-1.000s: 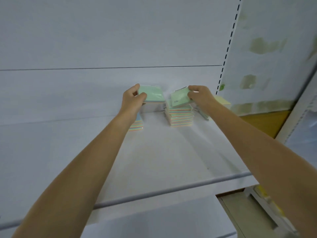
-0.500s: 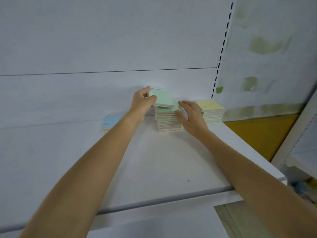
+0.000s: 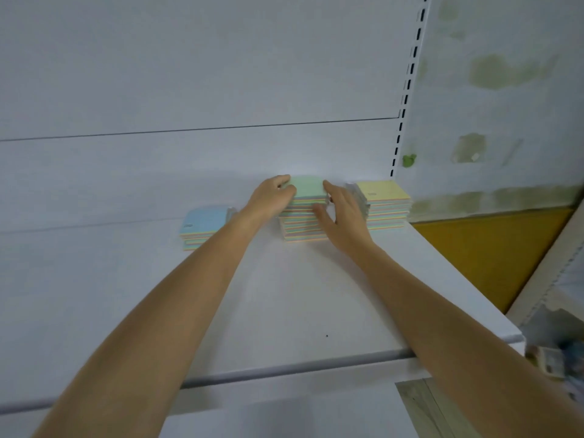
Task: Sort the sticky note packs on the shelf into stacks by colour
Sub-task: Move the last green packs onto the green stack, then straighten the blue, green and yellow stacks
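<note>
Three stacks of sticky note packs stand at the back of the white shelf point(image 3: 284, 305). The middle stack point(image 3: 301, 227) has a green pack point(image 3: 308, 187) on top. My left hand point(image 3: 271, 197) grips that green pack at its left edge, thumb over the top. My right hand point(image 3: 343, 213) touches the stack's right side with spread fingers, thumb on its front. A low stack topped with a blue pack point(image 3: 203, 221) lies to the left. A taller stack topped with a yellow pack point(image 3: 382, 191) stands to the right.
The shelf's white back panel rises right behind the stacks. A slotted upright point(image 3: 407, 86) marks the shelf's right end, with a stained wall and a yellow board point(image 3: 493, 251) beyond. The shelf's front edge point(image 3: 316, 365) runs under my forearms.
My left hand has brought its green pack down onto the middle stack. My right hand, which set its own green pack there earlier, now steadies the stack's side.
</note>
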### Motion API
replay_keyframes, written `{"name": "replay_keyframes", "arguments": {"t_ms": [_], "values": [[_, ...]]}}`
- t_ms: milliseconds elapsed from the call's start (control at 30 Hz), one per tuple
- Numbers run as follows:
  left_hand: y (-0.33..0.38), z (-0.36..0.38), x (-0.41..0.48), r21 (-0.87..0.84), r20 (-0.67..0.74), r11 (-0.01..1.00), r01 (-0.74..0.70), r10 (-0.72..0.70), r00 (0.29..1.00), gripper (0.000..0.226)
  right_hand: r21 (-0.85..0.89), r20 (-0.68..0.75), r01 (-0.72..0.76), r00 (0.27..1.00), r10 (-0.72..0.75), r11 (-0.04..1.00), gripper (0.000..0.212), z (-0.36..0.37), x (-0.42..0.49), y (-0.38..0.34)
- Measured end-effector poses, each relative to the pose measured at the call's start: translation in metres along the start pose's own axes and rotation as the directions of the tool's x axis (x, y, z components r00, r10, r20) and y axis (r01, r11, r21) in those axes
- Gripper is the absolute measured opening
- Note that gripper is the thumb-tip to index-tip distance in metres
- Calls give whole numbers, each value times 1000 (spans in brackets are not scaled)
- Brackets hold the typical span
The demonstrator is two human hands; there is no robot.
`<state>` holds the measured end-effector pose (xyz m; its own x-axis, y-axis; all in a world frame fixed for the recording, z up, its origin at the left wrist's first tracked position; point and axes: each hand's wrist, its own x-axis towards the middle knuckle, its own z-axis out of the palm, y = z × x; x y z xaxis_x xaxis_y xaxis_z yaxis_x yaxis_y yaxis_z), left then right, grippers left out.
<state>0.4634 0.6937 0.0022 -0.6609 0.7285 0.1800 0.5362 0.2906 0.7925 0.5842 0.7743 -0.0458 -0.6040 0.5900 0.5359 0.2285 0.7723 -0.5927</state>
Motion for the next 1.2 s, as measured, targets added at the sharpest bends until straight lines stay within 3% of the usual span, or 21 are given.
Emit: {"name": "replay_keyframes", "arguments": {"t_ms": [133, 267, 433, 600, 667, 767, 867, 933, 1033, 1200], "values": [[-7, -6, -10, 24, -68, 999, -35, 37, 997, 45, 62, -25, 4, 1000, -3, 998, 45, 4, 4, 1], [-25, -27, -23, 160, -165, 981, -106, 133, 977, 41, 65, -14, -3, 1000, 4, 998, 48, 5, 4, 0], [-61, -70, -34, 375, -162, 914, -157, 231, 959, 40, -110, -196, 225, 950, -243, 968, 52, -1, -3, -20], [-101, -114, -48, 422, -178, 900, -111, 202, 963, 41, -137, -60, 502, 856, -513, 854, 42, 31, -11, -70], [-113, -125, -54, 409, -148, 907, -105, 179, 973, 44, -98, 65, 468, 884, -464, 878, 41, 50, -12, -92], [-124, -132, -61, 320, -43, 944, -74, 93, 995, 53, -53, 304, 199, 937, -174, 979, 55, 80, -8, -114], [-135, -134, -64, 175, 49, 985, 2, -11, 999, 68, -125, 454, -91, 880, 139, 988, 67, 101, -2, -121], [-144, -136, -62, 162, 80, 987, -3, -10, 997, 74, -121, 448, -139, 876, 179, 983, 61, 109, -4, -125], [-151, -133, -58, 147, 85, 987, -67, 55, 995, 68, -52, 330, -129, 934, 139, 990, 51, 116, -13, -126], [-156, -128, -56, 135, 92, 979, -151, 139, 986, 68, -5, 283, -179, 943, 173, 984, 56, 120, -16, -120]]}}
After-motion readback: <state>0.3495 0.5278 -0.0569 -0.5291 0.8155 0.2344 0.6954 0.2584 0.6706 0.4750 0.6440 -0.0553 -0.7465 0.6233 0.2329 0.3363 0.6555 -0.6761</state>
